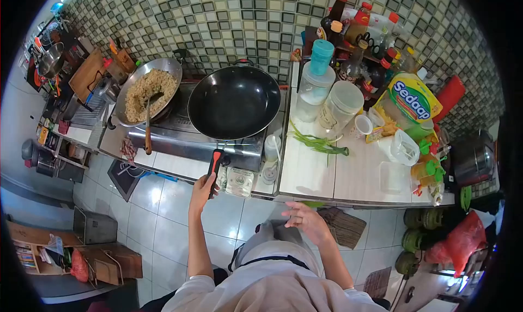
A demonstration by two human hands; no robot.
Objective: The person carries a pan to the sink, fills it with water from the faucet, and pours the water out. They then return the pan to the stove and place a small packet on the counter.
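Left hand (203, 188) is clamped on the handle of the empty black wok (233, 101) seated on the stove (180, 137), right hand (305, 220) hovers open below the surface (305, 173); next move likely requires steady lift or tilt.

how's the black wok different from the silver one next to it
The black wok is empty and dark inside; the silver wok is heaped with fried rice. The left hand holds the black wok's handle, while the silver wok is untouched, a wooden-handled spatula resting in it. Both sit tilted on the stove.
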